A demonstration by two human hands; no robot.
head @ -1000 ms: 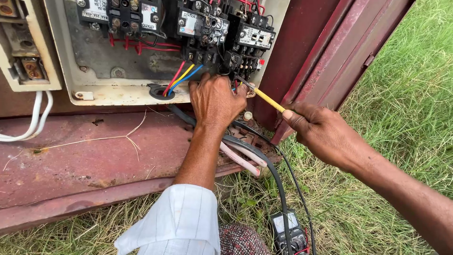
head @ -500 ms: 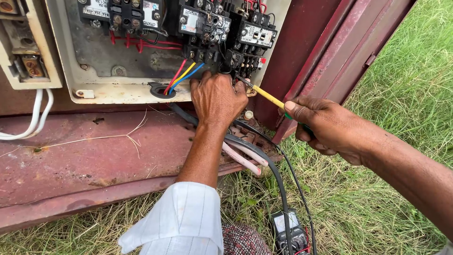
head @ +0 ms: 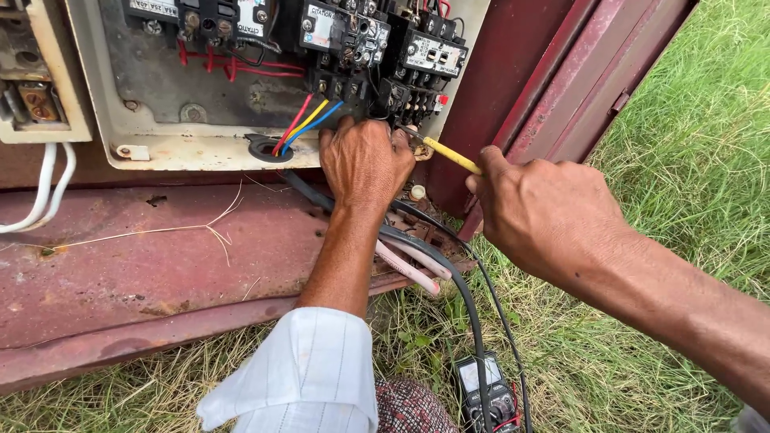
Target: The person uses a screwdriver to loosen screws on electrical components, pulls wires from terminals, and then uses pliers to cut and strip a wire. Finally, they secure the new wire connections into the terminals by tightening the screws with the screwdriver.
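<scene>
One yellow-handled screwdriver (head: 451, 155) sits gripped in the right hand (head: 545, 212), long axis slanting up-left, tip aimed at the black contactor blocks (head: 409, 80). Left hand (head: 365, 160) curls closed on three coloured wires (head: 305, 124).

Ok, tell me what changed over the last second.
The right hand slid forward along the yellow tool, closing its grip nearer the tip; it keeps hold and the tip stays at the black contactor block. The left hand stayed at the red, yellow and blue wires. The meter in the grass did not move.
</scene>
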